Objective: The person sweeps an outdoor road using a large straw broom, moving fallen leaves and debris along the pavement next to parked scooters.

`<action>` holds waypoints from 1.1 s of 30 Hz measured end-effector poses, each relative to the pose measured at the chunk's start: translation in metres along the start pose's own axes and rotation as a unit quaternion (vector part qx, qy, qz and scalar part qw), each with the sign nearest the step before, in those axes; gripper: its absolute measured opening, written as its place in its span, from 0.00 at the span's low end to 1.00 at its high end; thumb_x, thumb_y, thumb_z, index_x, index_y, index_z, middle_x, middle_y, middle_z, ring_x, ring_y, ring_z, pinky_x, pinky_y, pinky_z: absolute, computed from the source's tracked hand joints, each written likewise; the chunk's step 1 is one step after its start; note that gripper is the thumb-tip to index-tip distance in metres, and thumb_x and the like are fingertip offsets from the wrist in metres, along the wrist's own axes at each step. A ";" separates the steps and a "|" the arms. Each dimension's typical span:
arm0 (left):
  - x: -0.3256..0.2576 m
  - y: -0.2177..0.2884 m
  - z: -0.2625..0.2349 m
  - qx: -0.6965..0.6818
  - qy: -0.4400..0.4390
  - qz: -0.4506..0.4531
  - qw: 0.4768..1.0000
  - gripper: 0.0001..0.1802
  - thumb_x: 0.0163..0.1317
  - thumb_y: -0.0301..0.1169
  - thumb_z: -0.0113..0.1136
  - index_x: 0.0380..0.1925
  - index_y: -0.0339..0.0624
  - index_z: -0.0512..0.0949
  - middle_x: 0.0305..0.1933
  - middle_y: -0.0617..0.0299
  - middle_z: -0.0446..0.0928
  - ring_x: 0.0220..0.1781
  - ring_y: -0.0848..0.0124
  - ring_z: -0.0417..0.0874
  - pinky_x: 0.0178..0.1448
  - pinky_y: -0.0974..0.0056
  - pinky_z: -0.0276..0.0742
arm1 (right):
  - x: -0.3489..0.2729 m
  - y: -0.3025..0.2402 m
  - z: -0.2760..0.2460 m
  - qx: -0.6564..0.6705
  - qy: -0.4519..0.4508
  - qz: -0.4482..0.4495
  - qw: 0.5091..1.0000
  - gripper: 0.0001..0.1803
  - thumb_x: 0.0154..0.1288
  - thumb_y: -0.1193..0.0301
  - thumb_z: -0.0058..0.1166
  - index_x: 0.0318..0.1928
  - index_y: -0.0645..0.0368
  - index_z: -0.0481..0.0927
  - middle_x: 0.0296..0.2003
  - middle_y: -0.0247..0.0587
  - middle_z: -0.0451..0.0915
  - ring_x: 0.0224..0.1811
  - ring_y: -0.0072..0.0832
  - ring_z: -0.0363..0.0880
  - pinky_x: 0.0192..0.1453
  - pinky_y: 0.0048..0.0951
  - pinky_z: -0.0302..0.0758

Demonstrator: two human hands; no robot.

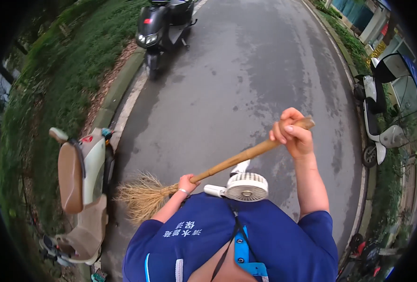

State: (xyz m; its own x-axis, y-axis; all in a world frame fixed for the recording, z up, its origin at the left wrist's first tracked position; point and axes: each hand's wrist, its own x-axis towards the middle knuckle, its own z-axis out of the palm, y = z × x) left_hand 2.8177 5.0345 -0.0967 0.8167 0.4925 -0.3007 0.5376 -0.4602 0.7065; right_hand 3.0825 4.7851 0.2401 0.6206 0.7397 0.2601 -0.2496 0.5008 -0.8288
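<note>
A broom (pixel 236 160) with a bamboo handle slants across the front of my body. My right hand (pixel 293 134) is closed around the handle near its upper end, raised at the right. Lower down, close to the bristles, my left hand (pixel 187 184) grips the same handle, with a pale band at its wrist. The straw bristles (pixel 145 195) fan out at the lower left, over the road beside a parked scooter. A white portable fan (pixel 247 187) hangs at my chest on a dark cord, between my arms.
A cream and brown scooter (pixel 82 178) stands close at the left kerb (pixel 116 89). Farther ahead on that side is a black scooter (pixel 163 35). A white covered scooter (pixel 380 113) is parked along the right edge. Grey, damp-patched road (pixel 246 70) runs ahead between planted verges.
</note>
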 end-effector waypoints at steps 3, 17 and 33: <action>0.111 0.034 0.041 -0.034 0.069 -0.029 0.997 0.16 0.38 0.41 0.72 0.23 0.43 0.80 0.23 0.52 0.78 0.30 0.52 0.80 0.37 0.56 0.75 | 0.088 0.008 -0.107 0.026 0.028 0.021 0.999 0.11 0.54 0.76 0.51 0.41 0.60 0.75 0.13 0.31 0.62 0.17 0.24 0.66 0.36 0.36 0.75; 0.621 0.258 0.069 0.070 0.091 -0.082 0.990 0.16 0.41 0.44 0.71 0.20 0.46 0.78 0.27 0.52 0.79 0.33 0.51 0.79 0.37 0.52 0.74 | 0.540 -0.056 -0.461 0.016 -0.032 0.068 0.997 0.10 0.54 0.74 0.54 0.38 0.58 0.74 0.13 0.29 0.63 0.19 0.24 0.68 0.39 0.39 0.75; 1.312 0.791 0.123 0.059 0.127 0.347 0.928 0.05 0.39 0.25 0.58 0.18 0.46 0.72 0.23 0.60 0.73 0.33 0.57 0.74 0.38 0.55 0.69 | 0.880 -0.345 -0.862 -0.155 -0.169 -0.287 0.930 0.08 0.56 0.77 0.60 0.25 0.60 0.72 0.12 0.34 0.72 0.11 0.26 0.73 0.25 0.33 0.80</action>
State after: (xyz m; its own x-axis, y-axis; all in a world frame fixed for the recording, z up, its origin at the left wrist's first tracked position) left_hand 4.3400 5.2256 -0.0115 0.9073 0.1991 0.3704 -0.0667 -0.8015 0.5942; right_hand 4.3555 4.8755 0.3278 0.3028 0.5152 0.8018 0.3108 0.7419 -0.5941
